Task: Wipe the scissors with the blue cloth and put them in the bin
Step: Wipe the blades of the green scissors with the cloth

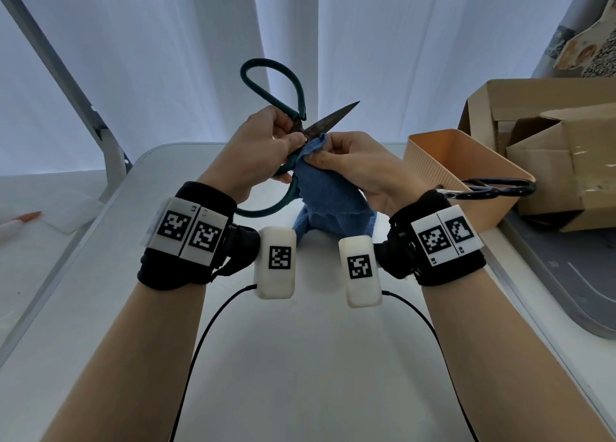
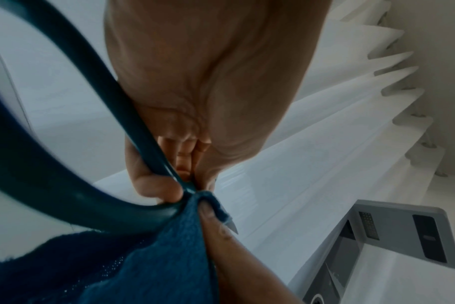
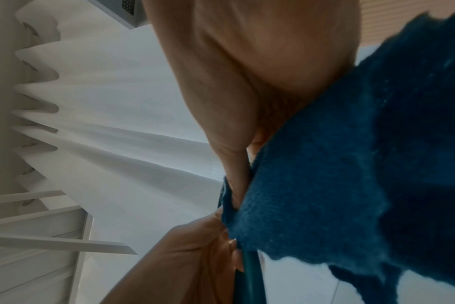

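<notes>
Left hand [image 1: 263, 148] gripped scissors [image 1: 320, 124] at pivot, steadying; right hand [image 1: 353, 161] pinched cloth [image 1: 320, 194] round blade base for wiping.

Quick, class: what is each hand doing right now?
Left hand: grips the scissors near the pivot.
Right hand: pinches the blue cloth against the blade.

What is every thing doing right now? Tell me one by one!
green-handled scissors: held up, blades closed
blue cloth: bunched at the blade base, rest hanging down
left hand: grips the scissors near the pivot
right hand: pinches the cloth against the blade
orange bin: upright, open-topped
black-handled scissors: handles lie over the bin's rim
cardboard box: flaps open
</notes>
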`<state>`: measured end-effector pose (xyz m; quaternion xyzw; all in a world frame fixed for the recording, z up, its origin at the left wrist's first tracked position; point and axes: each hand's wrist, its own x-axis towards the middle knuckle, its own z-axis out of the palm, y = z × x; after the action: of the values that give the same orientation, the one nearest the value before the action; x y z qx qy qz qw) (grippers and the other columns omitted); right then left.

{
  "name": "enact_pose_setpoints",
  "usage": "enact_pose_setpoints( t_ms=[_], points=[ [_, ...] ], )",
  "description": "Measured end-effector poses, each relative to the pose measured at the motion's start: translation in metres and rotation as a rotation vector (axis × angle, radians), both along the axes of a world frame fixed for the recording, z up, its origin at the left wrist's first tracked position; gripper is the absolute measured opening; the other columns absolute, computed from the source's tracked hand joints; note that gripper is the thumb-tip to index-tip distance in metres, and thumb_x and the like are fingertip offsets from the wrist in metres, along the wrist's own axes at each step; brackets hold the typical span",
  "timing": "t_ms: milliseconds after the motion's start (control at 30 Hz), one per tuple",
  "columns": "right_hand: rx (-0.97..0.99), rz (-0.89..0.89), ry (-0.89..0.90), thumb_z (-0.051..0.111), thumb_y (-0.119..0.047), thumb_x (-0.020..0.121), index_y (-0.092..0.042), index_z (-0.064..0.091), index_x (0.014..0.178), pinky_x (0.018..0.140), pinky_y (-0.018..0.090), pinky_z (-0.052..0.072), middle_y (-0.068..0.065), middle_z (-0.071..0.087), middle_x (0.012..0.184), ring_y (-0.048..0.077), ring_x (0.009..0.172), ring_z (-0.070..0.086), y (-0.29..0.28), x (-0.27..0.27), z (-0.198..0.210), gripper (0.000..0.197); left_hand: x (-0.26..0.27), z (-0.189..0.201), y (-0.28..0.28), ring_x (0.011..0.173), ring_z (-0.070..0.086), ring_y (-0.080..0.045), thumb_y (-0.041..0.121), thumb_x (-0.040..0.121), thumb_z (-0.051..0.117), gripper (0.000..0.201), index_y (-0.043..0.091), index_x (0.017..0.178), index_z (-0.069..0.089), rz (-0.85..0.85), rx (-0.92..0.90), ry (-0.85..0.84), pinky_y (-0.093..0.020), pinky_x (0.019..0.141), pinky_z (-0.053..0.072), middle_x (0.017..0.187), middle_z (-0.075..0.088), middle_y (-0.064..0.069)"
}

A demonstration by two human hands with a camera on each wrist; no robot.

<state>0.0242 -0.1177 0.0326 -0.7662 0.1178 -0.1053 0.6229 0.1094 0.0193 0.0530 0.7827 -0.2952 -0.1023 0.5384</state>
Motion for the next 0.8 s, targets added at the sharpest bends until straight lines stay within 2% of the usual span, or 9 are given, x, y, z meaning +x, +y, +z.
enact_pose_setpoints(
  t_ms=[100, 200, 300, 367, 433, 500, 667, 733, 800],
  points=[
    [0.028, -0.032, -0.011, 0.072, -0.021, 0.090, -0.001, 0.063, 0.085, 0.079, 0.036, 0.058, 0.019, 0.070, 0.091, 0.021, 0.081, 0.067, 0.0015, 0.0005, 0.0005, 0.022, 0.0008, 0.0007, 0.0017, 0.069, 0.059, -0.012, 0.013, 0.099, 0.058, 0.012, 0.007, 0.109, 0.056, -0.002, -0.007, 0.010, -0.020, 0.049, 0.051, 0.101, 0.058, -0.011],
    [0.027, -0.011, -0.011, 0.064, -0.009, 0.094, -0.006, 0.073, 0.102, 0.086, 0.034, 0.057, 0.014, 0.075, 0.105, 0.019, 0.092, 0.069, 0.0012, -0.0009, 0.0012, 0.013, 0.0005, -0.0010, 0.0007, 0.072, 0.061, -0.014, 0.012, 0.098, 0.060, 0.012, 0.008, 0.108, 0.055, 0.002, 0.000, -0.009, -0.021, 0.048, 0.052, 0.102, 0.057, -0.010],
    [0.010, 0.015, 0.002, 0.060, -0.004, 0.095, -0.011, 0.073, 0.102, 0.085, 0.028, 0.056, 0.011, 0.075, 0.105, 0.016, 0.094, 0.069, -0.0004, -0.0020, 0.0012, 0.016, 0.0000, -0.0026, -0.0008, 0.073, 0.062, -0.014, 0.012, 0.097, 0.061, 0.013, 0.008, 0.109, 0.055, 0.007, 0.008, -0.020, -0.022, 0.048, 0.053, 0.102, 0.058, -0.009],
    [0.001, 0.000, 0.002, 0.064, -0.010, 0.094, -0.003, 0.071, 0.099, 0.085, 0.031, 0.057, 0.015, 0.074, 0.101, 0.017, 0.089, 0.069, 0.0005, -0.0020, 0.0019, 0.011, 0.0002, -0.0019, -0.0009, 0.072, 0.062, -0.015, 0.013, 0.098, 0.060, 0.013, 0.007, 0.110, 0.056, 0.005, 0.002, -0.018, -0.022, 0.049, 0.053, 0.103, 0.058, -0.011],
    [0.004, -0.036, -0.003, 0.069, -0.020, 0.093, 0.006, 0.067, 0.094, 0.083, 0.037, 0.058, 0.019, 0.073, 0.093, 0.020, 0.083, 0.068, 0.0020, -0.0003, 0.0020, 0.026, 0.0009, -0.0003, 0.0005, 0.072, 0.061, -0.014, 0.013, 0.099, 0.058, 0.014, 0.006, 0.111, 0.056, 0.001, -0.008, -0.001, -0.021, 0.049, 0.052, 0.103, 0.059, -0.012],
    [0.019, -0.047, 0.000, 0.069, -0.023, 0.093, 0.011, 0.064, 0.103, 0.086, 0.045, 0.057, 0.024, 0.072, 0.099, 0.024, 0.085, 0.068, 0.0033, 0.0009, 0.0020, 0.036, 0.0017, 0.0009, 0.0022, 0.072, 0.060, -0.013, 0.013, 0.099, 0.058, 0.013, 0.006, 0.111, 0.056, -0.002, -0.015, 0.011, -0.020, 0.049, 0.051, 0.102, 0.059, -0.012],
    [-0.036, 0.013, 0.011, 0.060, -0.004, 0.095, -0.003, 0.071, 0.109, 0.092, 0.036, 0.055, 0.017, 0.073, 0.111, 0.021, 0.097, 0.068, 0.0010, -0.0006, 0.0027, 0.018, 0.0003, -0.0016, 0.0010, 0.072, 0.061, -0.014, 0.012, 0.098, 0.060, 0.011, 0.010, 0.106, 0.055, -0.003, 0.004, -0.021, -0.022, 0.049, 0.053, 0.102, 0.057, -0.009],
    [-0.028, 0.020, 0.018, 0.061, -0.006, 0.095, -0.002, 0.070, 0.109, 0.093, 0.038, 0.054, 0.016, 0.073, 0.110, 0.024, 0.100, 0.069, -0.0007, -0.0009, 0.0016, 0.017, -0.0005, -0.0021, -0.0005, 0.073, 0.061, -0.015, 0.013, 0.098, 0.061, 0.011, 0.010, 0.107, 0.055, -0.003, 0.005, -0.030, -0.023, 0.049, 0.053, 0.103, 0.057, -0.009],
    [-0.016, 0.020, 0.016, 0.065, -0.013, 0.095, -0.003, 0.067, 0.094, 0.086, 0.037, 0.057, 0.014, 0.072, 0.097, 0.024, 0.091, 0.069, 0.0005, -0.0007, 0.0014, 0.011, -0.0003, -0.0012, -0.0005, 0.074, 0.061, -0.015, 0.013, 0.098, 0.060, 0.011, 0.010, 0.107, 0.055, -0.004, -0.002, -0.026, -0.022, 0.050, 0.053, 0.104, 0.057, -0.011]
  ],
)
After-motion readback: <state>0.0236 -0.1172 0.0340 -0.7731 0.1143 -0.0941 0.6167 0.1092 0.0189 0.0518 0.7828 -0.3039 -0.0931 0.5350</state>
